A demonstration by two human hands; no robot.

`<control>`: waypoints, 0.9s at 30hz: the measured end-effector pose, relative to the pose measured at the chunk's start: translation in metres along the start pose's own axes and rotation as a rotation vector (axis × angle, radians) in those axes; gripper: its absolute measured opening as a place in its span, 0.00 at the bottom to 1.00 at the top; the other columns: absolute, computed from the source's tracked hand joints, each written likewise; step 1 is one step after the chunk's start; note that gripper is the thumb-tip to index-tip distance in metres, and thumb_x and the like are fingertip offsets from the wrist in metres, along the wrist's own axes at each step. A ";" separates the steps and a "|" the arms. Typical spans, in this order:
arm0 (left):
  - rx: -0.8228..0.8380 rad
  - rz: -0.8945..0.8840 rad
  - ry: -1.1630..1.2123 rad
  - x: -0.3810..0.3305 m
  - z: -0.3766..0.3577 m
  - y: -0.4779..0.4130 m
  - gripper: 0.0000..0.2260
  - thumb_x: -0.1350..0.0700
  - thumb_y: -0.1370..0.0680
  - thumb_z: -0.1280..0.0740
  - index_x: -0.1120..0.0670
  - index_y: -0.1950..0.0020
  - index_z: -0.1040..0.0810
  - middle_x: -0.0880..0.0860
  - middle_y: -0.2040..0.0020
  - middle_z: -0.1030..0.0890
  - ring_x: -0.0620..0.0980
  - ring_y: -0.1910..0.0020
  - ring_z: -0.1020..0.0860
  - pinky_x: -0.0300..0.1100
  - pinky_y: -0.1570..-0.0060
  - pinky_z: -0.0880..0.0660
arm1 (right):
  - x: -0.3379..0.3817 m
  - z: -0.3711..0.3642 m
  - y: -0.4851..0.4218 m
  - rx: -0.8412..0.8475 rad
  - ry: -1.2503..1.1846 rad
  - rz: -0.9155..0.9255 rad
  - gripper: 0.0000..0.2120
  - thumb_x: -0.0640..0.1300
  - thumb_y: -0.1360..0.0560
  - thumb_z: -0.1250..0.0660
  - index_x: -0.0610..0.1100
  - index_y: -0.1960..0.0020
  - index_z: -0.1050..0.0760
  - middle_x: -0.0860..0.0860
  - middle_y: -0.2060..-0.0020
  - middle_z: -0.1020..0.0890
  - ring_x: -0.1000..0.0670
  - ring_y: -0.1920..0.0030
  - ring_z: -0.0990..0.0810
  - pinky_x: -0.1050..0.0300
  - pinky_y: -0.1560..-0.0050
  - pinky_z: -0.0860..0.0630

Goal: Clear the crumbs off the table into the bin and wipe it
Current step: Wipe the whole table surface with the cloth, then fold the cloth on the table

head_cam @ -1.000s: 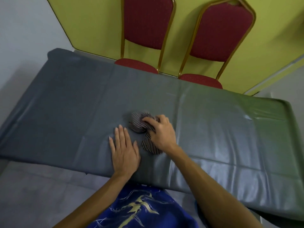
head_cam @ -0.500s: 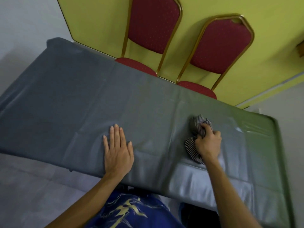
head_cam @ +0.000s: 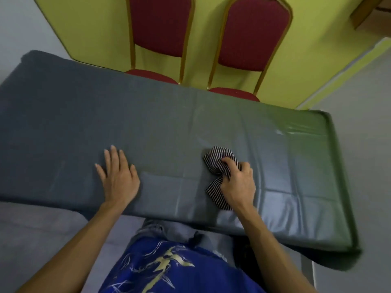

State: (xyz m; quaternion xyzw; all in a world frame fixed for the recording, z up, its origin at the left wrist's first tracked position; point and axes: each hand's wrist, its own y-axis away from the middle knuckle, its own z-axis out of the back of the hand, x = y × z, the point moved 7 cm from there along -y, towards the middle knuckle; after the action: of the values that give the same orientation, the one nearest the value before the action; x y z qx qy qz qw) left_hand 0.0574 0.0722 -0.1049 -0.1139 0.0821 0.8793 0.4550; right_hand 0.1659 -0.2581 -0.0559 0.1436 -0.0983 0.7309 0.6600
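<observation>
The left hand [head_cam: 118, 178] lay flat on the table [head_cam: 63, 98], fingers straight and slightly spread, holding nothing. It looked like a brace, steadying the body and perhaps pinning down the slick grey cover [head_cam: 296, 166] while the other hand worked. The right hand [head_cam: 238, 185] was curled tightly round a bunched striped cloth [head_cam: 218, 159], fingers dug into its middle. One wad bulged out at about 11 o'clock from the knuckles and a tail poked out at about 7 o'clock, beside the wrist. Gripped this way, the cloth probably made a firm pad to press and drag across the cover. It rested on the tabletop at roughly 3 o'clock from the left hand and well apart from it, in the near right part of the top, close to the front edge. No crumbs could be made out on the cover and no bin was in view, so wiping seemed to be the step in hand. Crease lines in the cover ran just beside the cloth. Past the far edge, at 12 o'clock, two red chairs [head_cam: 160, 26] stood against a yellow-green wall [head_cam: 95, 28], and at 6 o'clock the person's blue printed shirt [head_cam: 169, 271] filled the foreground.
</observation>
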 end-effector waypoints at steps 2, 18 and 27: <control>-0.060 -0.072 0.063 -0.038 0.008 0.020 0.28 0.52 0.20 0.49 0.63 0.22 0.42 0.58 0.19 0.48 0.56 0.20 0.52 0.64 0.26 0.58 | -0.031 0.015 0.006 -0.012 -0.019 -0.058 0.26 0.40 0.30 0.34 0.56 0.34 0.27 0.44 0.46 0.28 0.40 0.46 0.27 0.47 0.50 0.24; 0.144 -0.358 -0.076 -0.187 -0.073 0.143 0.29 0.45 0.19 0.55 0.59 0.21 0.42 0.57 0.19 0.46 0.55 0.20 0.50 0.61 0.24 0.51 | -0.193 0.071 0.053 -0.038 -0.052 -0.098 0.22 0.47 0.27 0.33 0.61 0.35 0.29 0.45 0.48 0.27 0.37 0.50 0.23 0.44 0.54 0.21; 0.178 -0.357 -0.059 -0.187 -0.069 0.145 0.30 0.42 0.19 0.57 0.56 0.20 0.45 0.54 0.19 0.50 0.51 0.20 0.54 0.57 0.23 0.55 | -0.341 0.130 0.055 -0.192 -0.175 -0.625 0.22 0.43 0.27 0.34 0.57 0.35 0.26 0.40 0.47 0.28 0.34 0.48 0.24 0.43 0.41 0.24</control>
State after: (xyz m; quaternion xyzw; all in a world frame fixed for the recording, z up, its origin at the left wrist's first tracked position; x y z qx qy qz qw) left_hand 0.0522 -0.1735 -0.1135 -0.0602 0.1249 0.7768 0.6143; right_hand 0.1514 -0.6266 -0.0470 0.1665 -0.1741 0.4654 0.8517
